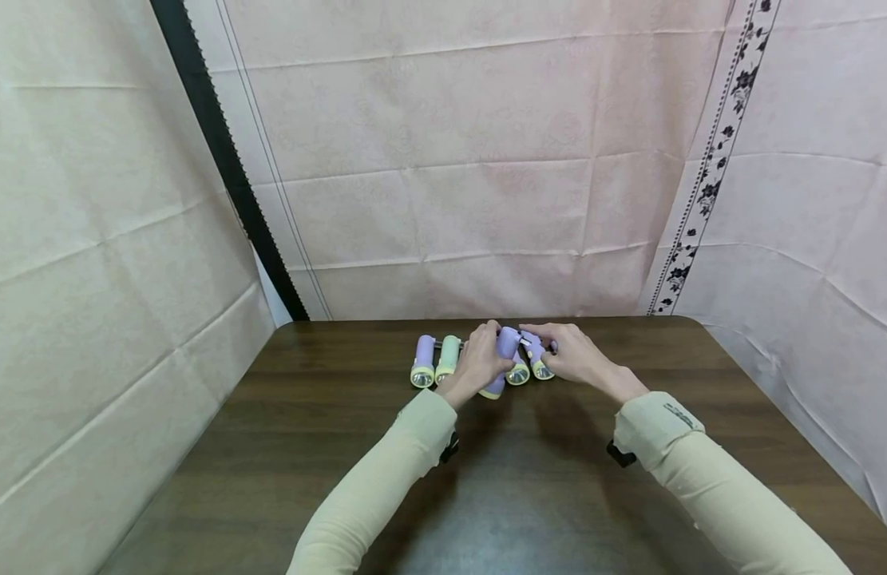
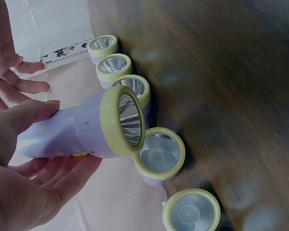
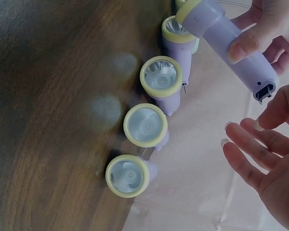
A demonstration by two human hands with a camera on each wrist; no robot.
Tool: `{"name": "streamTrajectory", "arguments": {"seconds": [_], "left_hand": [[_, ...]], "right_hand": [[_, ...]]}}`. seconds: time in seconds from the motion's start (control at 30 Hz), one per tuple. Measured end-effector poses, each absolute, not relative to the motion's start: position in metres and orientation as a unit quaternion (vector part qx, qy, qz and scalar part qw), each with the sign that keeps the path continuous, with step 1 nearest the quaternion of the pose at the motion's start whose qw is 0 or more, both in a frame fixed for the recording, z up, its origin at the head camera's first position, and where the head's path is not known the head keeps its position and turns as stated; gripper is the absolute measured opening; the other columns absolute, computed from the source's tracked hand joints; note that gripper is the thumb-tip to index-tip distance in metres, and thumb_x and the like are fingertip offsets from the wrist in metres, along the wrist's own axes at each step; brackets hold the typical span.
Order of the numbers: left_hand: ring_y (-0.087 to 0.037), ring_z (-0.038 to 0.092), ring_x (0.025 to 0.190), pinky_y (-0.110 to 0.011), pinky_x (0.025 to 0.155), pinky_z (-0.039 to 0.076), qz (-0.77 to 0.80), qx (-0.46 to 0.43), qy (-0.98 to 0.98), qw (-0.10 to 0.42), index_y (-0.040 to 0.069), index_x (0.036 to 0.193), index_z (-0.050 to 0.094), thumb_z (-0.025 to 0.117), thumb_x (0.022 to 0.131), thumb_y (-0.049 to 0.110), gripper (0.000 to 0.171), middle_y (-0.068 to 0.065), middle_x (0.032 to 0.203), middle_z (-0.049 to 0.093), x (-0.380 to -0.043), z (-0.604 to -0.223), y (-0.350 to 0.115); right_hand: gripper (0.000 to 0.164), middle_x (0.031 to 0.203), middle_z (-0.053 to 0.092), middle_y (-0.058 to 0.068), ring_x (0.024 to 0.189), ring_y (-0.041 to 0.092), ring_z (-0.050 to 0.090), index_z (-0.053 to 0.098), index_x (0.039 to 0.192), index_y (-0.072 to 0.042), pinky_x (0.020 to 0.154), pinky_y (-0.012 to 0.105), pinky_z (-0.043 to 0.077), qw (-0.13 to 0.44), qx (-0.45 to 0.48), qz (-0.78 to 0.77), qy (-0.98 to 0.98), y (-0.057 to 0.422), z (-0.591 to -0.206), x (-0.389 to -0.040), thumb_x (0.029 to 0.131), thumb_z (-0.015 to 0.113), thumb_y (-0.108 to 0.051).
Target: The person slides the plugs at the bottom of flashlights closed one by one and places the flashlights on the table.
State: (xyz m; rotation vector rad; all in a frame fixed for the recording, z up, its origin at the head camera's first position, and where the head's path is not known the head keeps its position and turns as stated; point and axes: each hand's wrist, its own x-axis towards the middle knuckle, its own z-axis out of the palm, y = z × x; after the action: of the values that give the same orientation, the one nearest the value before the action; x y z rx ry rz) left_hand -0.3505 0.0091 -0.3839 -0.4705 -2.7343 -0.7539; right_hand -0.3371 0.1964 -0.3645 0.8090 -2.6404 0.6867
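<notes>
My left hand (image 1: 477, 361) grips a purple flashlight (image 2: 62, 129) with a pale yellow rim, raised above a row of others. Its thumb lies along the barrel in the left wrist view. At the flashlight's tail, two metal plug prongs (image 3: 264, 94) stick out of a dark slot. My right hand (image 3: 272, 159) is just beside that tail, fingers loosely extended and holding nothing. Below the hands, several purple flashlights (image 3: 161, 77) stand in a row, lenses towards me. A mint green flashlight (image 1: 449, 351) and another purple flashlight (image 1: 425, 351) are left of my left hand.
The row lies near the far edge of a dark brown wooden table (image 1: 328, 431). Pale cloth (image 1: 443, 208) hangs behind the table and along both sides. Prongs (image 3: 145, 153) also show on a flashlight in the row.
</notes>
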Motion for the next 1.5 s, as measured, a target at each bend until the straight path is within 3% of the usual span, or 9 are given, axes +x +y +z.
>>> {"name": "streamTrajectory", "arguments": {"seconds": [0.13,0.23,0.4,0.5,0.73,1.13,1.5], "left_hand": [[-0.024,0.065,0.094,-0.033,0.079,0.052,-0.269,-0.17,-0.938,0.14,0.007,0.115,0.053,0.082,0.073,0.02,0.053,-0.011,0.108,0.067,-0.3499,-0.3844,0.0073],[-0.024,0.067,0.089,-0.033,0.075,0.053,-0.276,-0.176,-0.935,0.137,0.008,0.115,0.052,0.082,0.074,0.019,0.052,-0.012,0.105,0.069,-0.3492,-0.3848,0.0061],[-0.024,0.067,0.087,-0.032,0.072,0.053,-0.282,-0.18,-0.934,0.126,0.008,0.117,0.051,0.081,0.075,0.018,0.053,-0.013,0.103,0.07,-0.347,-0.3848,0.004],[-0.023,0.067,0.088,-0.032,0.073,0.053,-0.283,-0.182,-0.934,0.123,0.008,0.118,0.052,0.082,0.075,0.018,0.053,-0.013,0.104,0.07,-0.346,-0.3844,0.0036],[-0.023,0.067,0.088,-0.032,0.073,0.053,-0.294,-0.187,-0.929,0.124,0.008,0.119,0.052,0.082,0.076,0.017,0.053,-0.012,0.104,0.069,-0.3459,-0.3828,0.0041],[-0.022,0.068,0.089,-0.031,0.073,0.054,-0.297,-0.201,-0.926,0.12,0.008,0.117,0.053,0.081,0.076,0.016,0.051,-0.012,0.104,0.069,-0.343,-0.3846,0.0048],[-0.024,0.067,0.091,-0.031,0.075,0.054,-0.282,-0.215,-0.925,0.135,0.008,0.116,0.056,0.082,0.075,0.017,0.049,-0.011,0.103,0.07,-0.3434,-0.3858,0.0102]], "right_hand": [[0.058,0.078,0.066,0.001,0.064,0.011,0.049,0.063,0.128,-0.01,0.055,0.024,0.038,0.159,0.289,0.235,-0.914,0.1959,-0.3647,-0.3368,0.073,0.054,0.004],[0.055,0.088,0.07,0.003,0.062,0.011,0.048,0.064,0.127,-0.012,0.054,0.024,0.038,0.167,0.294,0.226,-0.914,0.1958,-0.3655,-0.3358,0.075,0.055,0.004],[0.052,0.113,0.071,0.009,0.076,0.016,0.055,0.065,0.127,-0.014,0.062,0.027,0.041,0.181,0.3,0.192,-0.917,0.1952,-0.3662,-0.3329,0.077,0.057,-0.001],[0.051,0.118,0.069,0.01,0.085,0.019,0.058,0.065,0.126,-0.013,0.064,0.03,0.043,0.189,0.304,0.175,-0.917,0.195,-0.3658,-0.3317,0.076,0.057,-0.003],[0.053,0.114,0.07,0.009,0.097,0.023,0.064,0.065,0.126,-0.01,0.069,0.037,0.048,0.217,0.315,0.12,-0.916,0.1929,-0.3644,-0.3296,0.073,0.058,-0.003],[0.052,0.102,0.069,0.006,0.077,0.018,0.056,0.064,0.126,-0.008,0.065,0.033,0.046,0.232,0.329,0.094,-0.911,0.1877,-0.3657,-0.3292,0.074,0.059,-0.005],[0.052,0.085,0.064,0.002,0.061,0.013,0.044,0.065,0.125,-0.007,0.055,0.026,0.037,0.225,0.323,0.114,-0.912,0.1905,-0.3648,-0.3291,0.073,0.062,-0.005]]}}
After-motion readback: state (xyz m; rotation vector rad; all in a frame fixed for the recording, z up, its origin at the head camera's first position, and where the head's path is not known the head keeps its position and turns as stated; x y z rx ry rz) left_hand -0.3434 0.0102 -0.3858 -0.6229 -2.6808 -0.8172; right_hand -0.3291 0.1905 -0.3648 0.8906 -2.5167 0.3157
